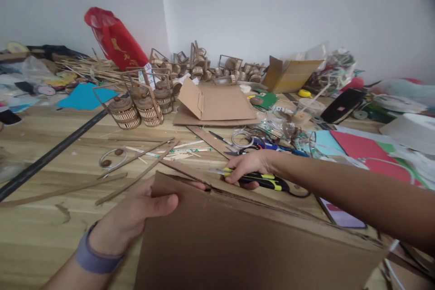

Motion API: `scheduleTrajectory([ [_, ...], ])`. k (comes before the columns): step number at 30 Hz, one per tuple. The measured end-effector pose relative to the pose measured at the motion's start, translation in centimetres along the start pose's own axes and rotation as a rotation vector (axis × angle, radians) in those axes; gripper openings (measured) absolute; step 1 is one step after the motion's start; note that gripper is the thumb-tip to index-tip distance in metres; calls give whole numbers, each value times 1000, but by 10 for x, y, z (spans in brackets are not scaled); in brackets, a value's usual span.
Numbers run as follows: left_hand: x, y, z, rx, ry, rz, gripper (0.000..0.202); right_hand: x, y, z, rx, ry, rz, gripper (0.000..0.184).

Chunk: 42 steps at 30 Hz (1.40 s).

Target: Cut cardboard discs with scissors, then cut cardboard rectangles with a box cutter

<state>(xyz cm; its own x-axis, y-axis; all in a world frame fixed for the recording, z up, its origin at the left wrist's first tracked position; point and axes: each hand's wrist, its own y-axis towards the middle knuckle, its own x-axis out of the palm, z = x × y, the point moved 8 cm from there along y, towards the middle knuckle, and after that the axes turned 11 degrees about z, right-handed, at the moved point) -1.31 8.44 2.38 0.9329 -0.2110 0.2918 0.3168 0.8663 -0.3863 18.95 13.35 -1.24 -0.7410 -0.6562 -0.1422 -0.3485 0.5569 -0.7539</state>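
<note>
Head view: cardboard box (244, 244) front and center, near edge of view, over table (27, 244). Left hand (136, 208) grips its upper left corner, thumb on near face. Right hand (247, 167) just beyond top edge, fingers wrapped around cutter (265, 181), blade pointing left. Scissors (245, 149) just behind; baskets (149, 111) farther back, left.

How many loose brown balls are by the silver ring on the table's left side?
2: one brown ball at the far side of the silver ring, the other at its near left. None there looks hidden.
</note>
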Motion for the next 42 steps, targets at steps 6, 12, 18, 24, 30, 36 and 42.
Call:
scheduleTrajectory([
  [6, -3, 6, -8, -28, 48, -32, 45, -75, -28, -33, -108, -17, 360, 31],
  [12, -7, 29, -23, -94, 49, 82, 49, -112, -53, -62, -168, -11, 612, 34],
  [18, -10, 40, -32, -122, 52, 122, 53, -116, -51, -62, -181, 17, 695, 37],
  [24, -5, 45, -37, -115, 56, 41, 46, -117, -52, -51, -191, 60, 729, 36],
  [30, -1, 47, -35, -74, 93, 59, 34, -116, -50, -41, -167, 104, 742, 31],
  [36, -15, 43, -42, -111, 80, 95, 41, -139, -59, -22, -150, 203, 855, 28],
  [42, -42, 34, -44, -137, -25, 230, 56, -214, -121, 0, -382, 384, 1165, 32],
])
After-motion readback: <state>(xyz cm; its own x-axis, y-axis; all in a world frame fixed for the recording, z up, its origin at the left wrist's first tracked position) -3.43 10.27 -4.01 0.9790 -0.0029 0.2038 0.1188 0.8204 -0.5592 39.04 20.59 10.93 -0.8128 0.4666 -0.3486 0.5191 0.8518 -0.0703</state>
